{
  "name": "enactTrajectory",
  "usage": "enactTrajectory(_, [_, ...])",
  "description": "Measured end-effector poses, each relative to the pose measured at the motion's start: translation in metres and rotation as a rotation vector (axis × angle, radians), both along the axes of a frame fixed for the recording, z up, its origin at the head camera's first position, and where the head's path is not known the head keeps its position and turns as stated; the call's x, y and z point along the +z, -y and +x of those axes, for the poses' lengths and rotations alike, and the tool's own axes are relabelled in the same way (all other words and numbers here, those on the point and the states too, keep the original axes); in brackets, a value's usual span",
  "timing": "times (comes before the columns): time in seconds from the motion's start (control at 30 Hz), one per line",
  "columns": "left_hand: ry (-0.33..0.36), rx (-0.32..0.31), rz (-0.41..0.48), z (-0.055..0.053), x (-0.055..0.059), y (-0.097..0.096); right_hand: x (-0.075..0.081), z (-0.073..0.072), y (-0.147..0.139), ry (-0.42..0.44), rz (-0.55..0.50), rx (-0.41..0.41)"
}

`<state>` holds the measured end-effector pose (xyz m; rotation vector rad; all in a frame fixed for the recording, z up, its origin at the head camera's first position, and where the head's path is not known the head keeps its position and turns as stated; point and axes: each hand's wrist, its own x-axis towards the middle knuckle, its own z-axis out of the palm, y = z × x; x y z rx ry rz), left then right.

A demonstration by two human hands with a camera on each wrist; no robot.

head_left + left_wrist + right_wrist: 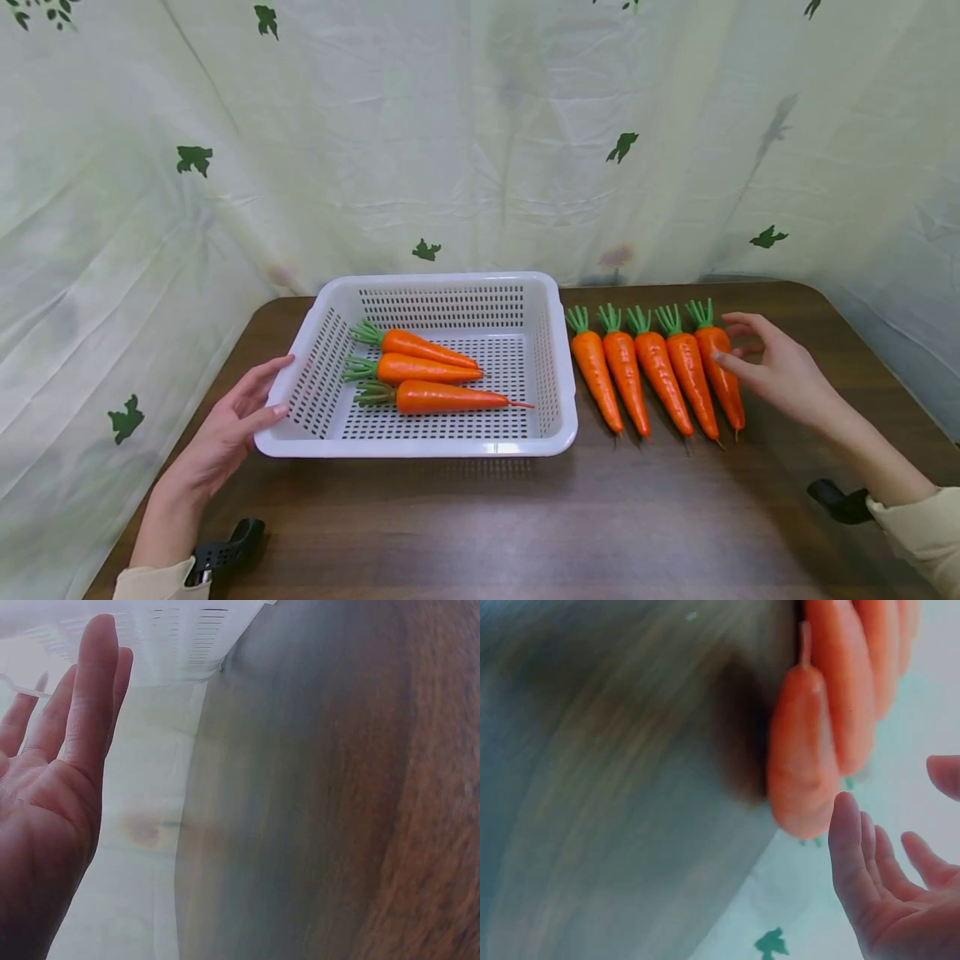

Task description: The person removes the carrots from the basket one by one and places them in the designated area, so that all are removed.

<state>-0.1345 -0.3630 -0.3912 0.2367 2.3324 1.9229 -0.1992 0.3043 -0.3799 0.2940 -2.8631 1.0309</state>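
A white perforated plastic basket [542, 367] stands on the table, with three orange carrots [450, 398] with green stem tops lying sideways inside. My left hand [232, 421] rests at the basket's left rim, its thumb and a fingertip on the edge; the left wrist view shows its fingers [90, 697] straight beside the wall. To the basket's right, several more carrots [626, 375] lie in a row, tops toward the back. My right hand [780, 367] is at the rightmost carrot [723, 375], fingers spread and loosely bent, the thumb tip overlapping its side in the head view.
The brown wooden table [480, 525] runs out in front of the basket and carrots. A pale curtain [450, 150] with green leaf prints hangs close behind the table and down its sides. Each wrist carries a black mount, the left one [228, 550] just over the table.
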Motion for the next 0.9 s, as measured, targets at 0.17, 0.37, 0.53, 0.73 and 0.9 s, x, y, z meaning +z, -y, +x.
enactTrajectory(0.17, [0.009,0.004,-0.004,0.0,0.002,-0.001,0.006,0.005,0.013,-0.091,-0.022,0.027])
enactTrajectory(0.37, [0.008,0.0,0.001,0.0,0.001,0.0,0.014,0.009,0.033,-0.121,-0.043,0.082])
enactTrajectory(0.53, [0.012,-0.001,0.005,0.001,0.002,0.0,0.02,0.009,0.049,-0.116,-0.044,0.163])
enactTrajectory(0.73, [0.02,0.014,-0.007,0.001,0.003,-0.001,0.028,0.01,0.068,-0.096,-0.033,0.248])
enactTrajectory(0.9, [0.023,0.021,-0.02,0.001,0.003,-0.001,0.036,0.012,0.083,-0.041,-0.067,0.305])
